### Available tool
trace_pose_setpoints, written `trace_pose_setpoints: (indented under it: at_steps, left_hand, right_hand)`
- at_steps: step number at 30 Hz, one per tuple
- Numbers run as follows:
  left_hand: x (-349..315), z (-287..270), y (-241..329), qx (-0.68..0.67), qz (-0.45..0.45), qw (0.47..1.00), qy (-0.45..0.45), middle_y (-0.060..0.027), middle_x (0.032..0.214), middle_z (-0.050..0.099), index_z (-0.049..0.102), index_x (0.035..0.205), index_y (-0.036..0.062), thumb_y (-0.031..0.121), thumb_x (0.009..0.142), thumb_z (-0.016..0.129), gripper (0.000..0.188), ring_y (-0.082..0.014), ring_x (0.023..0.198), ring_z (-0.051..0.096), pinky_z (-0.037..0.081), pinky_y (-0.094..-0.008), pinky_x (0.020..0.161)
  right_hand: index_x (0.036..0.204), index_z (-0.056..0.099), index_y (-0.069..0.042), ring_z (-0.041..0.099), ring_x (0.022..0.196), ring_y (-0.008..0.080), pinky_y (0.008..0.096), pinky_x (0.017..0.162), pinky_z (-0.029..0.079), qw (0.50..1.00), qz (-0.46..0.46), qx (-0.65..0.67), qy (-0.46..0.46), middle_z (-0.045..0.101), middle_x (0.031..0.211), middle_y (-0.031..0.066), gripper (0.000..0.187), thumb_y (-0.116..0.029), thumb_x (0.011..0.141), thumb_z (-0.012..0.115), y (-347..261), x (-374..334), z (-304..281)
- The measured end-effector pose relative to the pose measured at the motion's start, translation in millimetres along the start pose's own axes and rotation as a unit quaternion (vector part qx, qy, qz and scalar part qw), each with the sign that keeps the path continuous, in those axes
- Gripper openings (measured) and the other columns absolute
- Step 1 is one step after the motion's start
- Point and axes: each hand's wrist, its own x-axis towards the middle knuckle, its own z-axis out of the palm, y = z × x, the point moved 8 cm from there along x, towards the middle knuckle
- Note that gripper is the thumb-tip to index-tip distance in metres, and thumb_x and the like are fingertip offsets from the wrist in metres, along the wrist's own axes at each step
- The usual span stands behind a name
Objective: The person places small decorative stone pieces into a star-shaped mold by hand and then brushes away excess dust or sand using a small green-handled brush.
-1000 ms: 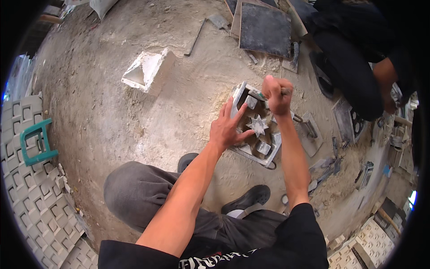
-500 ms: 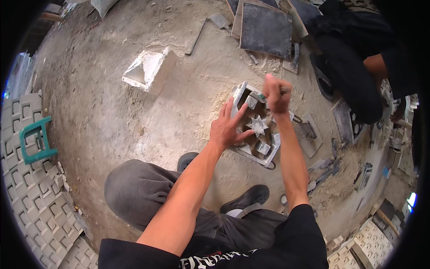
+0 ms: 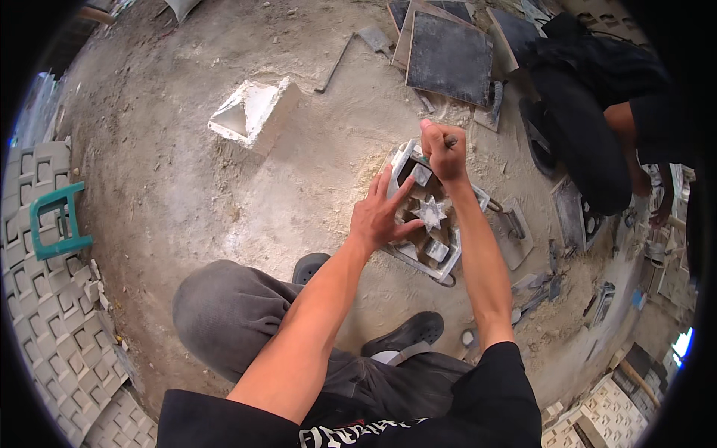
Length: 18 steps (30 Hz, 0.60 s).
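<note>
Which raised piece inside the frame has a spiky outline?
The star in the middle, between two square blocks; its outline is pointed, while the blocks have plain four-sided tops.

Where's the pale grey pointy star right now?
In the head view, right of centre: the pale grey star-shaped block sits inside the dusty grey frame, beside the left hand's thumb tip.

Kind of place: a rough workshop, seemingly for block-making
Underfoot: a bare dirt floor (image 3: 164, 209), dusty with pale powder
Left edge: rows of pale patterned blocks (image 3: 56, 321) stacked up
Lower right: more pale blocks (image 3: 616, 407)
Mid-floor: a mould-like frame (image 3: 454, 254) with a star-shaped piece (image 3: 431, 213) inside, a flat trowel (image 3: 517, 250) beside it
Top: dark square boards (image 3: 450, 60) piled together
Far right: a second person (image 3: 597, 119) crouched near scattered hand tools (image 3: 534, 300)
</note>
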Motion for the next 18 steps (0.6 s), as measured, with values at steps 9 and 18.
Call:
trace_pose_setpoints:
  at_steps: [9, 18]
  left_hand:
    - [2, -3, 4, 0.011, 0.01, 0.999, 0.03, -0.0203, 0.149, 0.03, 0.039, 0.143, 0.0303, 0.064, 0.069, 0.07, 0.087, -0.0384, 0.129, 0.044, 0.057, -0.0456, 0.072]
    - [-2, -1, -10, -0.029, -0.066, 0.997, -0.004, -0.0235, 0.139, 0.043, 0.022, 0.147, 0.004, 0.068, 0.065, 0.071, 0.114, -0.0358, 0.116, 0.056, 0.053, -0.0439, 0.083]
  right_hand:
    - [0.057, 0.042, -0.005, 0.031, 0.05, 0.0053, 0.0262, 0.045, 0.024, 0.989, 0.017, -0.052, 0.134, 0.037, 0.052, -0.0053, 0.044, -0.021, 0.096, 0.056, 6, -10, -15]
    - [0.053, 0.035, -0.009, 0.03, 0.046, 0.0055, 0.0259, 0.044, 0.02, 0.955, -0.07, 0.104, 0.269, 0.037, 0.05, -0.0037, 0.055, -0.034, 0.1, 0.052, -45, -31, -19]
